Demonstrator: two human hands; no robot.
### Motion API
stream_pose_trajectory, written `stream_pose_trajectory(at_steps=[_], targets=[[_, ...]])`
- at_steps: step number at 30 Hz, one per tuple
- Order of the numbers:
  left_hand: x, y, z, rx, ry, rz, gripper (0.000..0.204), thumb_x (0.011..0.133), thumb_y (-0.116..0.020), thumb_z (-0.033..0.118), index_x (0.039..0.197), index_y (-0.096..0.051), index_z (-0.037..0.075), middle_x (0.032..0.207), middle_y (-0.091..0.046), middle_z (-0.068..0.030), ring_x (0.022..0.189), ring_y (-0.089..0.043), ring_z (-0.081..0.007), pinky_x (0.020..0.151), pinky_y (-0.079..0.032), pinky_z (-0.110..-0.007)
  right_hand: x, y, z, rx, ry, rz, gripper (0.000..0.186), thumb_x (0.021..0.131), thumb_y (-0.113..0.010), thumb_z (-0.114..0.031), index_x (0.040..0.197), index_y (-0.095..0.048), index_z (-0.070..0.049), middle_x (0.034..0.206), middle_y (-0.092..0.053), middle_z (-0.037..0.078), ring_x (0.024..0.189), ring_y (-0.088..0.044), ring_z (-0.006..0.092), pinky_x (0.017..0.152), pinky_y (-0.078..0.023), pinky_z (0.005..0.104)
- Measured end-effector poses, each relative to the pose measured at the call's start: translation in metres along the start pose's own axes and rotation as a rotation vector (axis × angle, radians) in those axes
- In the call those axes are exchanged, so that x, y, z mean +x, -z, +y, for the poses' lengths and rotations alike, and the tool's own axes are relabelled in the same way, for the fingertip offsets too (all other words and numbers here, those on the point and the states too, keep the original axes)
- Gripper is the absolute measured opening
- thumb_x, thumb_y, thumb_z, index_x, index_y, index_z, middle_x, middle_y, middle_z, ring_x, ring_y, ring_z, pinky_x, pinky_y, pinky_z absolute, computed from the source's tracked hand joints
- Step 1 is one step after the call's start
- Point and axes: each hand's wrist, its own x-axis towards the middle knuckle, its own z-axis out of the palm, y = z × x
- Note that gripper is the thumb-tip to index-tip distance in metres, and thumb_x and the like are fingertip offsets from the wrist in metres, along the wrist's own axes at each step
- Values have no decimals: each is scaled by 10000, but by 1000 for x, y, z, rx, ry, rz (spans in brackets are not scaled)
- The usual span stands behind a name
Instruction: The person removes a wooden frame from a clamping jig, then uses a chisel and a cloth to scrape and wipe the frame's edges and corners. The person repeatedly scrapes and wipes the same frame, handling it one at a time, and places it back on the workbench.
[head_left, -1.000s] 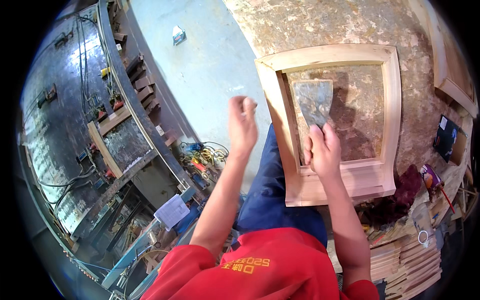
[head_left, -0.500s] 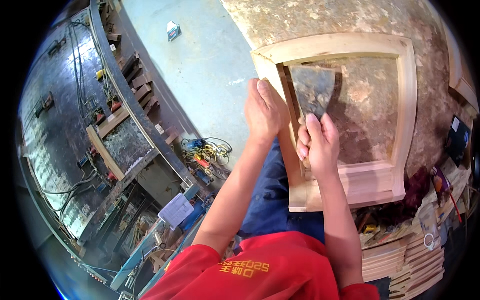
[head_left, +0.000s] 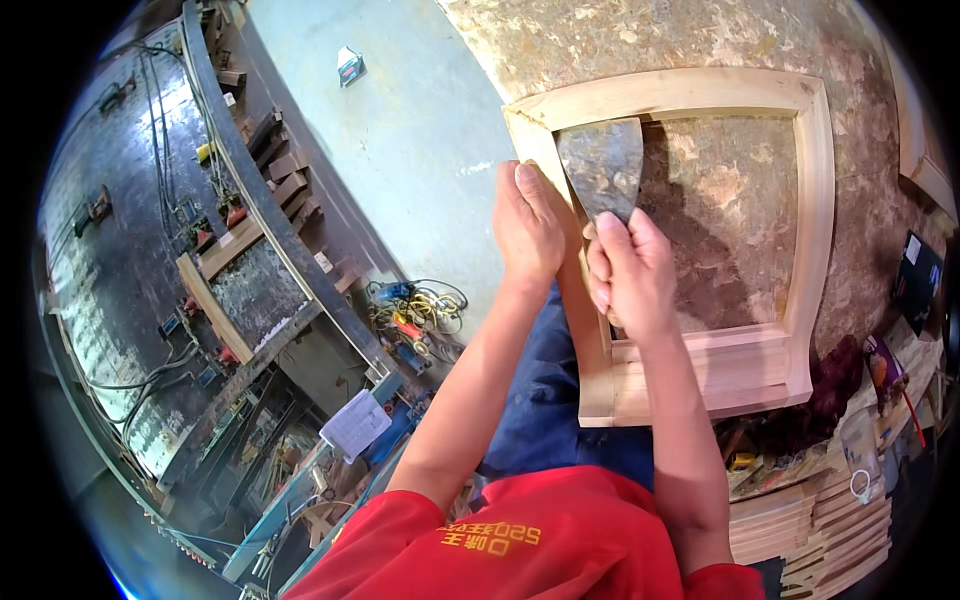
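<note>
A pale wooden frame (head_left: 818,240) with a slightly curved far rail lies on the worn, blotchy workbench top (head_left: 620,40). My left hand (head_left: 530,222) is closed around the frame's left side piece, thumb on top. In my right hand (head_left: 632,268) is a putty knife (head_left: 603,160), gripped by its handle, which the fingers mostly cover. Its broad, stained grey blade points away from me, over the frame's opening and close to the inner edge of the left side piece. Whether the blade touches the wood I cannot tell.
At the right, a dark red cloth (head_left: 838,385) lies near stacked wooden strips (head_left: 830,530). Tangled cables and power tools (head_left: 415,310) rest on the floor. A large metal table (head_left: 130,300) with clamps stands at the left. A small box (head_left: 350,66) lies on the floor.
My right hand has moved slightly left and away from me. The putty knife's blade has shifted left, closer to the frame's left side piece. My left hand keeps its hold.
</note>
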Motion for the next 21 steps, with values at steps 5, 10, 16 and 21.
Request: stream_pose_trajectory(at_steps=[5,10,16,21], targets=[[1,0,-2,-7,-16,4,481,1133,-309,423,1006,-529,14,871,-580,-247,821,-574,-458,766,-469,-490,-3,15,0,4,-40,0,244,1108,-522,-248,967,-552,-51,625,-471,-1,413,-406,68,363,-347,234],[3,1,-5,-18,11,-30,494,1131,-306,439,1019,-534,15,874,-587,-243,824,-583,-447,771,-471,-488,16,6,-2,32,-33,-18,228,1100,-536,-243,1003,-580,-41,649,-504,5,479,-449,68,415,-374,239],[1,0,0,-26,-10,4,491,1131,-312,441,1004,-526,18,864,-584,-232,807,-578,-432,769,-472,-475,19,14,-17,75,-72,-138,242,1085,-580,-277,997,-596,-51,648,-513,-3,484,-419,51,416,-347,221],[2,2,-3,-30,-7,-25,481,1137,-305,429,1006,-516,17,852,-559,-173,800,-549,-333,777,-470,-428,12,14,-18,119,-63,22,244,1078,-590,-252,952,-581,-43,636,-529,7,458,-419,57,400,-346,238]])
